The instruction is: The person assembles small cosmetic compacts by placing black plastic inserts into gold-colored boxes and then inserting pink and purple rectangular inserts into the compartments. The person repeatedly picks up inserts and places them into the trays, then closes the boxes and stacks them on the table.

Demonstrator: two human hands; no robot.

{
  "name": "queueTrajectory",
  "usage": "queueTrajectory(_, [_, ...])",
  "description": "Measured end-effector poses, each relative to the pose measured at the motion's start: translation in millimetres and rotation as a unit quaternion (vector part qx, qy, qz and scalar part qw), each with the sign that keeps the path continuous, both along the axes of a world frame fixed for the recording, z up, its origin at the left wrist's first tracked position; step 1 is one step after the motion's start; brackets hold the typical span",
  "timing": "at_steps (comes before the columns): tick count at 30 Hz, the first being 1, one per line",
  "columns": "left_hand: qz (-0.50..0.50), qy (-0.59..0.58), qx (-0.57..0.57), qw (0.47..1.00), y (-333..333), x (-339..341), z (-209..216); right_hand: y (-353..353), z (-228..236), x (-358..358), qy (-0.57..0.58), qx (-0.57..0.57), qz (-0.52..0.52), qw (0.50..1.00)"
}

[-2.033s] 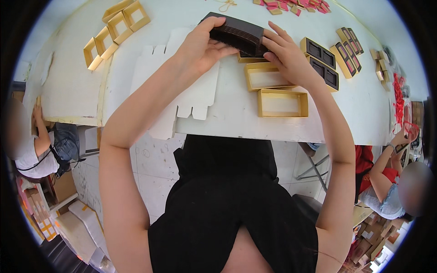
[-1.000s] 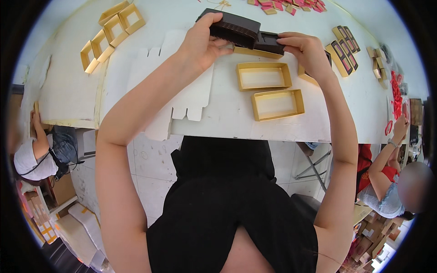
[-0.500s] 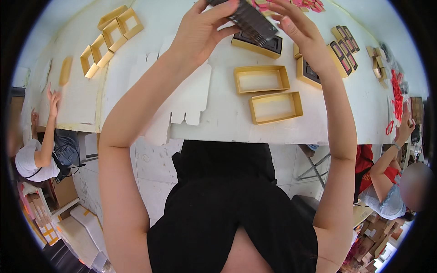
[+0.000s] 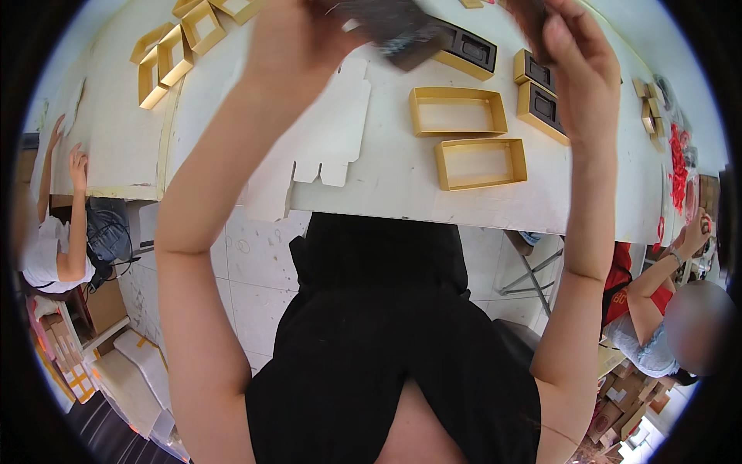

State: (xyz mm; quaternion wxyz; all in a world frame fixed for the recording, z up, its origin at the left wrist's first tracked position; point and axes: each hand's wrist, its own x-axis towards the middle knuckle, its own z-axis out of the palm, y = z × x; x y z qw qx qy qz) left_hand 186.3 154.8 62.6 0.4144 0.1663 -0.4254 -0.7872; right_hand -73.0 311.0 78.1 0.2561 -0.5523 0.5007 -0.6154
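- Several gold open frames sit joined in a row at the upper left; below, near the left rim, is a co-worker's hand.
- White card flats lie left of centre on the pale worktop, partly hidden by the left forearm.
- At top centre, the left hand has its grip closed round a stack of dark trays; both blur and run past the upper edge. Firm but light pressure seems wise, as thin walls could bend.
- Just right of the stack, a gold box contains a dark insert. Beneath it, two gold boxes show pale floors, so the nearer walls look easy to line up against.
- Farther right, more filled boxes stand close together, partly behind the right wrist.
- At upper right, the right hand has a narrow grip on a blurred dark piece, perhaps one tray. Holding it by the rim and keeping it level would probably help it seat evenly.
- At right, red cloth bears partial lettering; the boxes and trays show no legible writing.
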Motion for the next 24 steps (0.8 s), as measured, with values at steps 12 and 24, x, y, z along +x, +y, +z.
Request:
queueTrajectory(12, [-0.169, -0.163, 0.237, 0.943, 56, 13, -24, 38, -43, 53, 0.537, 0.077, -0.05, 0.839])
queueTrajectory(24, [-0.154, -0.186, 0.133, 0.961, 76, 15, -39, 23, -66, 37, 0.489, 0.02, -0.021, 0.872])
